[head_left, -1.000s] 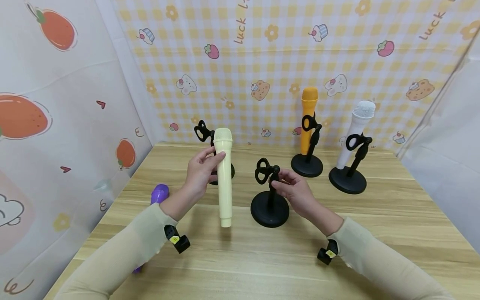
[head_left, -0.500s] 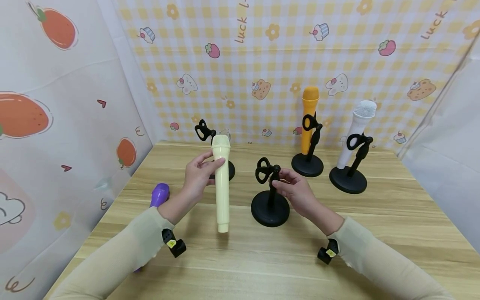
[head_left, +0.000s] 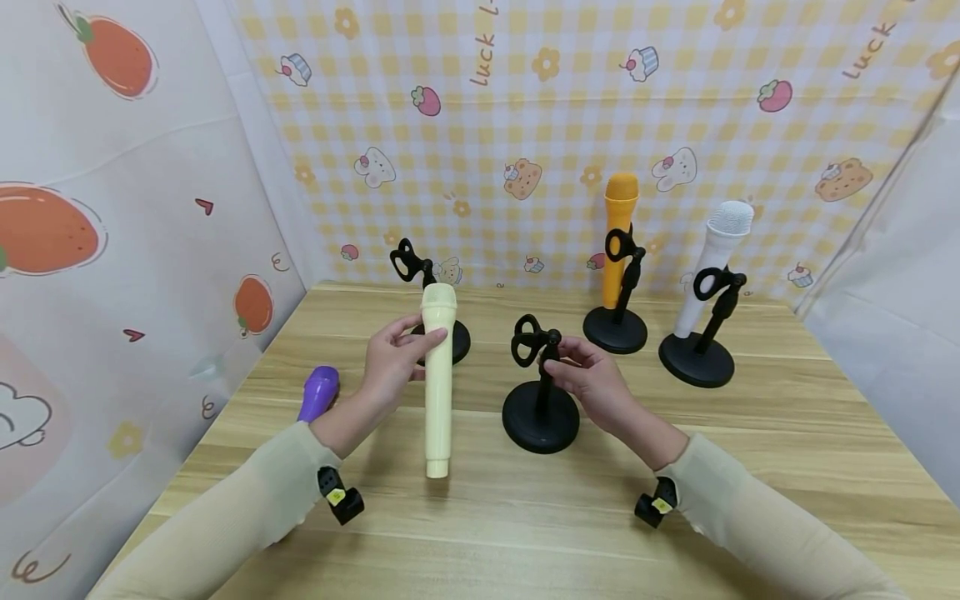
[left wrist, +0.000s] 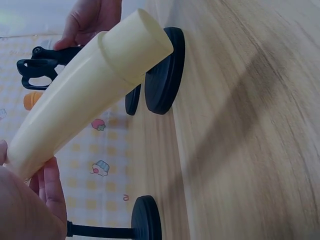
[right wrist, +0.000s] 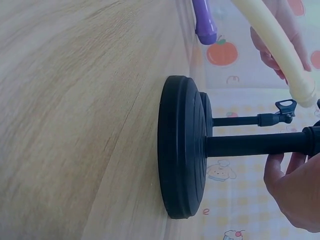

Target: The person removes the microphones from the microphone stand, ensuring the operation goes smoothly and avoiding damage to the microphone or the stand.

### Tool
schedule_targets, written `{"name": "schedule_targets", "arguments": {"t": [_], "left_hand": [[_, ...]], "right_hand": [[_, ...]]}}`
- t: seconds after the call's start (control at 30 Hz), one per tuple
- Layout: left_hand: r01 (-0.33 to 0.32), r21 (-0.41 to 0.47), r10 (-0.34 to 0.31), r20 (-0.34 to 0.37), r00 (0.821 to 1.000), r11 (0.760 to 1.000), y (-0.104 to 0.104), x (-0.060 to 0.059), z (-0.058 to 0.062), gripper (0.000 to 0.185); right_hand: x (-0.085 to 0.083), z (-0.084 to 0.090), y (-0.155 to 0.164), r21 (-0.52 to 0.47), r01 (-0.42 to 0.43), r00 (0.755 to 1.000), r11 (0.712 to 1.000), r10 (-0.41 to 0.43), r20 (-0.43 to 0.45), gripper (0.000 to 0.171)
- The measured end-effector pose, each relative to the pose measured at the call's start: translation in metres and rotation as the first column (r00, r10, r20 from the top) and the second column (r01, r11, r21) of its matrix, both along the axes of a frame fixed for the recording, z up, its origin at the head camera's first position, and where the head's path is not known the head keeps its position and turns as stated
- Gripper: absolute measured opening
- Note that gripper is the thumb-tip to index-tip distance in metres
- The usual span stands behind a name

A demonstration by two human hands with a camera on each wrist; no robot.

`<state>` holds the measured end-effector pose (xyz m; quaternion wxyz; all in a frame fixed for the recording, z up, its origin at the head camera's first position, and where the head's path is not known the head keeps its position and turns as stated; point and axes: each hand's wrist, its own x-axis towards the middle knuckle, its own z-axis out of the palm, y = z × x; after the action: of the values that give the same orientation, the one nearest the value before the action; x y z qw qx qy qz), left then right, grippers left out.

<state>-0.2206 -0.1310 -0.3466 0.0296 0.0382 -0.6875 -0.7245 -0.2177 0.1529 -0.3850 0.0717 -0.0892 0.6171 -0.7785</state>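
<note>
In the head view my left hand (head_left: 393, 358) grips a pale yellow microphone (head_left: 438, 400) near its head, holding it upright above the table. The left wrist view shows the microphone's handle end (left wrist: 135, 45) raised off the wood. My right hand (head_left: 592, 375) pinches the upright post of a black microphone stand (head_left: 542, 421), just below its clip. Nothing sits in that stand's clip (head_left: 529, 340). Its round base rests on the table in the right wrist view. The microphone is left of this stand and apart from it.
Behind the left hand is another black stand (head_left: 408, 260), partly covered. At the back right, an orange microphone (head_left: 621, 200) and a white microphone (head_left: 729, 221) stand at two more stands. A purple microphone (head_left: 321, 390) lies at left, partly under the left forearm, on the wooden table (head_left: 480, 533).
My left hand has brought the pale yellow microphone lower and slightly left, toward me. The right hand keeps its hold on the stand, which has stayed in place.
</note>
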Motion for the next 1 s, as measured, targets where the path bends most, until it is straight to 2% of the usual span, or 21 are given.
{"name": "schedule_targets", "arguments": {"t": [0.37,0.6,1.0], "left_hand": [[0.015,-0.092,-0.009,0.066,0.998,0.996,-0.006,0.005,-0.008,0.053],[0.019,-0.1,-0.008,0.106,0.994,0.995,-0.011,0.01,-0.015,0.057],[0.019,-0.122,-0.001,0.142,0.99,0.992,-0.018,0.015,-0.025,0.058]], "right_hand": [[0.0,0.001,0.001,0.007,0.008,0.999,1.0,-0.007,-0.033,0.022],[-0.001,0.003,0.0,-0.033,0.007,0.998,0.999,-0.009,-0.061,0.023],[-0.008,0.017,-0.006,-0.043,0.043,0.997,0.998,-0.046,-0.067,0.022]]}}
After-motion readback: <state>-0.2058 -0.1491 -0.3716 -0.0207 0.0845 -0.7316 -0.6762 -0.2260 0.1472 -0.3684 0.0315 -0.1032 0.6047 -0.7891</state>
